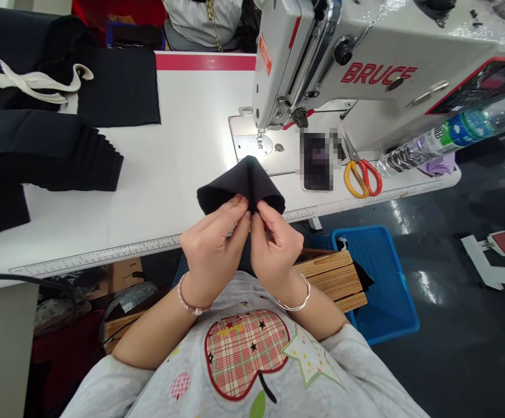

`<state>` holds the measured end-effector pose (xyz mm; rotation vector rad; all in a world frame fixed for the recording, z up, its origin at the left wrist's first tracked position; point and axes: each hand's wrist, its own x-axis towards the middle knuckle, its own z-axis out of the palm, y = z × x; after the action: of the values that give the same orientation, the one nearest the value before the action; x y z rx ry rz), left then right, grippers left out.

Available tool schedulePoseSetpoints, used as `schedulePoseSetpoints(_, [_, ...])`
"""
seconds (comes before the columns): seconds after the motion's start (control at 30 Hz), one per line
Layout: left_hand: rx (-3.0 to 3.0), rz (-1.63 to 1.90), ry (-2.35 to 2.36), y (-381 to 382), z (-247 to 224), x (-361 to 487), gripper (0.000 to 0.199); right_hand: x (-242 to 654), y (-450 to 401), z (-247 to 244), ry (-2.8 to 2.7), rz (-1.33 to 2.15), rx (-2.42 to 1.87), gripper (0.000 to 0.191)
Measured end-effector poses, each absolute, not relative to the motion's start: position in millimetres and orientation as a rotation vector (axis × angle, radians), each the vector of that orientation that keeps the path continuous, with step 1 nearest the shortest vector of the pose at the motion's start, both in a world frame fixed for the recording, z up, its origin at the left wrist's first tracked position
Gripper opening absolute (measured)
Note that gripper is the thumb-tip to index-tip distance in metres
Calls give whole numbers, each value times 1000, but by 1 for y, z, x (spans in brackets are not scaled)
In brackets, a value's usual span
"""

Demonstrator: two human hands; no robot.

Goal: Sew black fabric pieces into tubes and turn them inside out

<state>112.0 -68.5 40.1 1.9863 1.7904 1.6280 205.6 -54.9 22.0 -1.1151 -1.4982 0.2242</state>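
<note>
Blue basket [385, 302] noted on the floor, right of the wooden slatted seat [330, 276]; a dark piece of material [362, 276] is seen at its near side, a small black-and-white item at its upper corner; the floor of the basket is partly exposed. Behind the table [178, 157], a blue crate [110, 35] is partly hidden; something dark is held in it. Clear plastic bottle [448, 139] laid at the table's right end, blue-green label; fill level cannot be told.

Black cloth piece [239, 177] is held above the table's front edge, before the sewing machine [274, 69]. It is folded to a blunt peak; a crease is shown down the middle, and both sides are curled into open hollows. Matte, plain surface.

Lower middle edge is pinched by the fingertips of the left hand [215, 241] and right hand [275, 241], thumbs close together. Scissors [361, 174] are placed beside the bottle.
</note>
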Motion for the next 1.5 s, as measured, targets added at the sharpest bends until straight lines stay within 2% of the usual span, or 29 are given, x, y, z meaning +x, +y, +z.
schedulePoseSetpoints(0.27, [1831,1738,1714,-66,36,111,20,206,-55,16,-1621,112,-1051,33])
schedulePoseSetpoints(0.47, [1194,1719,1359,-60,36,107,10,209,-55,12,-1787,-14,-988,32])
schedulePoseSetpoints(0.63, [734,1602,1134,-55,32,105,25,207,-57,13,-1922,-138,-953,27])
schedulePoseSetpoints(0.7, [688,1573,1173,-54,33,106,34,205,-58,11,-1974,-159,-930,27])
schedulePoseSetpoints(0.83, [669,1543,1191,-53,34,107,32,200,-61,4,-2083,-170,-937,27])
schedulePoseSetpoints(0.97, [664,1572,1201,-51,31,106,38,197,-62,-2,-2221,-92,-940,26])
schedulePoseSetpoints(1.5, [603,1665,1309,-48,18,108,32,205,-65,-16,-2337,194,-918,37])
